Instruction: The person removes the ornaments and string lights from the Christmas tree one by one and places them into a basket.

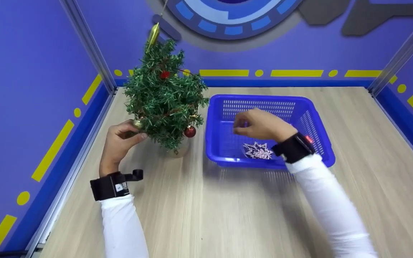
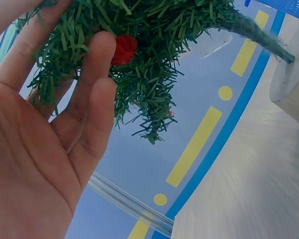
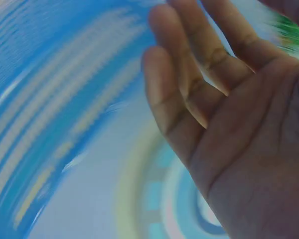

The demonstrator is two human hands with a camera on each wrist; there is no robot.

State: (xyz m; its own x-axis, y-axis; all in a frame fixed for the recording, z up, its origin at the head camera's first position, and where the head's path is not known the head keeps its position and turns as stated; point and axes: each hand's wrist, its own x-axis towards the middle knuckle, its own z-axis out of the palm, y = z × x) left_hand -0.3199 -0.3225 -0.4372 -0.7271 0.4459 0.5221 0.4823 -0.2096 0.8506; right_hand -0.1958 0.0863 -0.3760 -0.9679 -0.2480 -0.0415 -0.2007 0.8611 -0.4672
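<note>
My left hand [image 1: 118, 139] is at the lower left of a small green artificial Christmas tree [image 1: 167, 96]. Its thumb and fingertips touch the branches beside a gold ball [image 1: 138, 123]. In the left wrist view the relaxed fingers [image 2: 97, 64] lie against the green tinsel branches next to a red ornament [image 2: 124, 50]; the fingertips farther up are partly hidden. My right hand [image 1: 260, 123] hovers over a blue plastic basket [image 1: 212, 143], its fingers loosely bent and holding nothing. Silvery-pink glitter snowflakes [image 1: 258, 150] lie in the basket's front part, below that hand.
The tree's pale base [image 1: 177, 152] stands on the wood-grain table [image 1: 228, 208], left of the basket. A gold ornament [image 1: 153, 36] tops the tree, and a dark red ball [image 1: 190, 131] hangs low on its right. Blue-purple panels [image 1: 31, 89] enclose the left, back and right.
</note>
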